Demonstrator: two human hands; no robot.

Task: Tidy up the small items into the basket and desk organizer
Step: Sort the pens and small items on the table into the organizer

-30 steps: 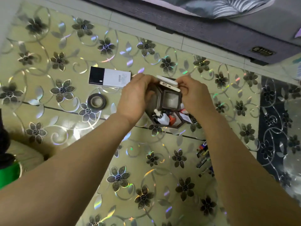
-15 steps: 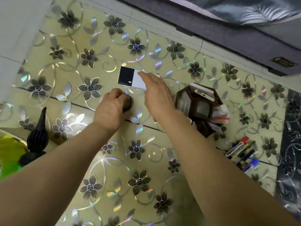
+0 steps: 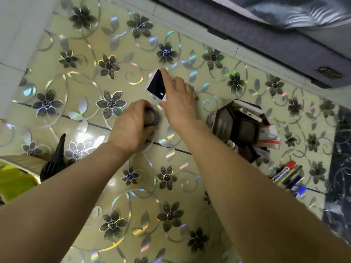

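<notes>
Box [image 3: 156,86] now tilted up | right hand [image 3: 178,103] lifting it

The scene is evenly and brightly lit, rainbow glare is thrown off the foil flowers of the surface [image 3: 57,76], motion blur is seen on the left hand [image 3: 133,126] and right hand [image 3: 178,103], and straight lines are bowed toward 12 and 3 o'clock.

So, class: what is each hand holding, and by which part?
Left hand grips the tape roll around its rim. Right hand holds the black-and-white box by its near end.
</notes>
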